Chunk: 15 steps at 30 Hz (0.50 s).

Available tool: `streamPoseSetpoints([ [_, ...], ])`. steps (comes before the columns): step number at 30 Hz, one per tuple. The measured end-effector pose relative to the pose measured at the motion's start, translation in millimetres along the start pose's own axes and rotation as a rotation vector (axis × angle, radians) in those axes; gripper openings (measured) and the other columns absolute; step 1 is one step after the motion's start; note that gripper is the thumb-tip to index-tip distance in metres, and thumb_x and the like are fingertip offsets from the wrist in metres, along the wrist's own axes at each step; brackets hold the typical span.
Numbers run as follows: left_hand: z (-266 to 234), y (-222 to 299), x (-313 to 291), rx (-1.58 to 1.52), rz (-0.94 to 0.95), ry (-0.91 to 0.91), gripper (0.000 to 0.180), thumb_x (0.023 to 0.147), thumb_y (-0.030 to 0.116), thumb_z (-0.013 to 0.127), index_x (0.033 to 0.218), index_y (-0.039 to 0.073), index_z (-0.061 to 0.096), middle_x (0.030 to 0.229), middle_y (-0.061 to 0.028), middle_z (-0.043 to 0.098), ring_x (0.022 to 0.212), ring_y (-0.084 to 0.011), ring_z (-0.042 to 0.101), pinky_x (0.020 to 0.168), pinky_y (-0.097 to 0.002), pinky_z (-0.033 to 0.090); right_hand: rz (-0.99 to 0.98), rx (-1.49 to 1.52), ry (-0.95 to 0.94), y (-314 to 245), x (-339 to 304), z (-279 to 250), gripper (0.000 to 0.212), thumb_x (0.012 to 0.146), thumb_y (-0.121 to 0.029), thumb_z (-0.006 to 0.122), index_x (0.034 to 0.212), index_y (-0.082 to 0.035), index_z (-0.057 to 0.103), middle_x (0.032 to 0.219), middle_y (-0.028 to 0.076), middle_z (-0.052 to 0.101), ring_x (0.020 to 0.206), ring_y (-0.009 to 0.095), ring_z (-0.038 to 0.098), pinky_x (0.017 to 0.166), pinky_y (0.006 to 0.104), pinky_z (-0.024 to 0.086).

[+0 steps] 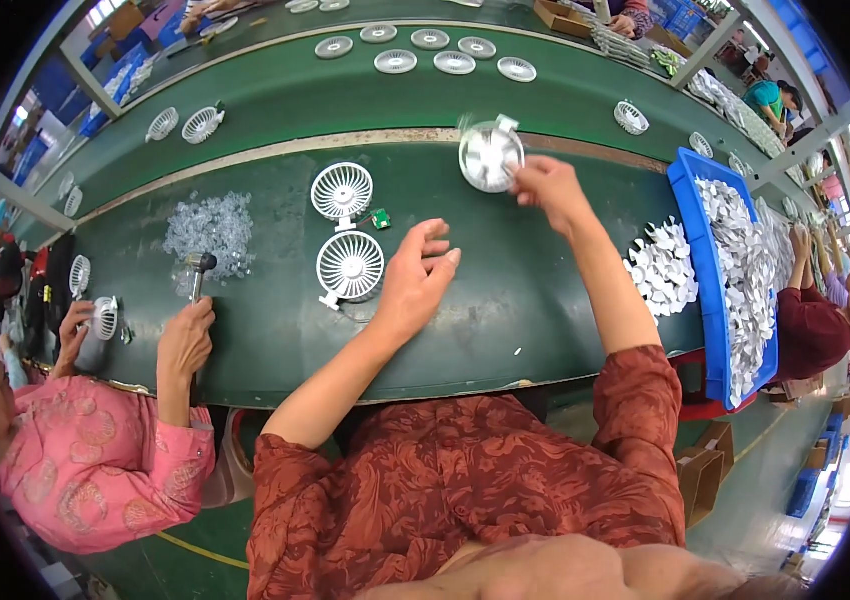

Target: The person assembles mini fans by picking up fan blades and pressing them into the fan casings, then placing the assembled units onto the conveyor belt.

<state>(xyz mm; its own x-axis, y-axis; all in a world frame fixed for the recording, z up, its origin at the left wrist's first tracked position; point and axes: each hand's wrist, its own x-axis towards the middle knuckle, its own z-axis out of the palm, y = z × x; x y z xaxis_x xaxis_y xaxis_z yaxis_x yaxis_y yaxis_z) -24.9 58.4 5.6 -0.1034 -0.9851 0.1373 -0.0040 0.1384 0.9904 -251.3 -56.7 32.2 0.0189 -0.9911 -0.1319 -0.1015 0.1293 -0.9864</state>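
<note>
My right hand grips the lower right rim of a round white fan housing, held over the far side of the green worktable. White blades show inside it, slightly blurred. Fingers apart and holding nothing, my left hand hovers over the table's middle. Just left of it lies a white slotted fan cover with a small tab at its lower left. A second fan cover is behind that one, and a little green circuit board sits beside the two.
At right, a blue tray of white fan blades stands beside a loose blade pile. Clear plastic pieces are heaped at left. There a co-worker's hand holds a hammer-like tool. Several fan covers ride the belt beyond.
</note>
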Motion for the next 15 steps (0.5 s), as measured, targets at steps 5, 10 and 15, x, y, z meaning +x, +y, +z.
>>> streamPoseSetpoints([
  [5,-18,108,-30,0.154,0.391,-0.425,0.023,0.083,0.0,0.058,0.106,0.0,0.064,0.102,-0.0137,0.065,0.091,-0.0238,0.062,0.08,-0.0319,0.049,-0.284,0.011,0.004,-82,-61,12,0.035,0.084,-0.011,0.065,0.115,0.002,0.058,0.102,0.009,0.066,0.082,0.015,0.064,0.068,0.0246,0.05],
  [10,-19,187,-35,0.032,0.755,-0.625,0.031,0.081,-0.006,0.053,0.104,0.005,0.07,0.103,-0.0148,0.065,0.091,-0.0282,0.063,0.08,-0.0347,0.05,-1.172,-0.374,0.104,-182,-162,-12,0.059,0.085,-0.035,0.055,0.124,0.008,0.051,0.126,0.026,0.053,0.104,0.028,0.057,0.084,0.0336,0.046],
  [15,-38,219,-46,0.385,0.21,-0.864,0.029,0.082,-0.001,0.052,0.107,0.005,0.065,0.108,-0.0178,0.063,0.096,-0.0306,0.061,0.083,-0.0373,0.049,-1.1,-0.26,-0.029,-182,-172,-68,0.055,0.085,-0.032,0.054,0.122,0.01,0.052,0.122,0.028,0.053,0.101,0.03,0.058,0.082,0.035,0.047],
])
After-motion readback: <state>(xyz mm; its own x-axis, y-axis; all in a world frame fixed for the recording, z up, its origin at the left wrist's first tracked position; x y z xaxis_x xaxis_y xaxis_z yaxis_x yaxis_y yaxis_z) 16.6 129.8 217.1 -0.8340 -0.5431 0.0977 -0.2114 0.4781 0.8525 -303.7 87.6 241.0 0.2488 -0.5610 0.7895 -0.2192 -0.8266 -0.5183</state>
